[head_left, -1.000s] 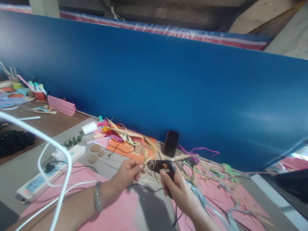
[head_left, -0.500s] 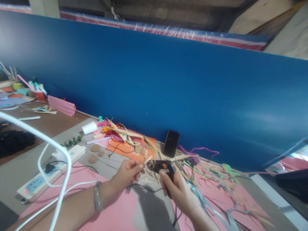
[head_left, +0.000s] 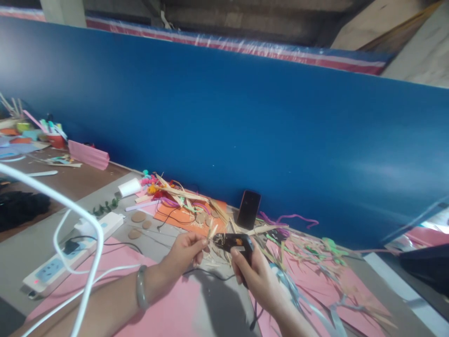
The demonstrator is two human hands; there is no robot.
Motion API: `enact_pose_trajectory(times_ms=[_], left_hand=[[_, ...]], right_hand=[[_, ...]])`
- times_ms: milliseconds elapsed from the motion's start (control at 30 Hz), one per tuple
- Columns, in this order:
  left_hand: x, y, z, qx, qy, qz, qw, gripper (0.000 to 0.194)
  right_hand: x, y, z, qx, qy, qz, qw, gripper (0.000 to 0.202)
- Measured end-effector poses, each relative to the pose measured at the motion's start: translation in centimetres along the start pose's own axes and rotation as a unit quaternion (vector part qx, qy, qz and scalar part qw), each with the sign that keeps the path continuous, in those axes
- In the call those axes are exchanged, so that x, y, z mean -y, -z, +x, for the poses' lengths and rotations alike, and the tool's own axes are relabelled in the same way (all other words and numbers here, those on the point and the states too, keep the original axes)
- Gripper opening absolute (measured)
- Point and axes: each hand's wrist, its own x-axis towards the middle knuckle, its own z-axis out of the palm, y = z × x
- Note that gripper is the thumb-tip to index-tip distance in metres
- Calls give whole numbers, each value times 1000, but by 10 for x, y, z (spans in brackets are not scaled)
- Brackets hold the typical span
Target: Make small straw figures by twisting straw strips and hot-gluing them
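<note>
My right hand (head_left: 250, 269) is wrapped round the grip of a black glue gun (head_left: 228, 241) with an orange patch on its side. Its tip points left, close to the fingers of my left hand (head_left: 187, 252). Between thumb and fingertips, my left hand pinches a small bunch of pale straw strips (head_left: 211, 231) that stick upward. Whether the tip touches the strips I cannot make out. Under both hands lie loose straw bits and a dark cable (head_left: 210, 273). A bangle (head_left: 141, 288) circles my left wrist.
A phone (head_left: 249, 209) leans on the blue partition (head_left: 224, 117). Straw strips lie on orange paper (head_left: 168, 216) behind my hands. A power strip (head_left: 73, 255) and a looping white cable (head_left: 101, 243) are at left. Pink sheets (head_left: 168, 304) and scattered strips cover the right side too.
The whole view has shifted very slightly left. Both hands keep nearly the same pose, with the glue gun still beside the straw strips.
</note>
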Motion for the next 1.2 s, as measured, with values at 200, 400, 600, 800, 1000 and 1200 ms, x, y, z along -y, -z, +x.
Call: enact_pose_trajectory(times_ms=[200,400,600,800,1000,1200], left_hand=[[1,1,1,4,-4,-8,1000,33],[14,5,8,1,-11,-26,1000,36],[14,6,13,-27,-36,-19,999,37],[10,8,10,-40,-45,-20,998,33],[20,11,11,-8,-33,-29,999,28],[21,9,10,20,-25,-52,998,26]], right_hand=[[-1,-2,0,1,3,16,1000,43],[-4,0,3,-54,41,26,997,36],[-2,11,2,-105,71,-94,987,30],[-19,18,7,-136,142,-352,915,41],[-50,14,17,-94,85,-547,827,43],[-57,14,25,-19,-24,-567,823,41]])
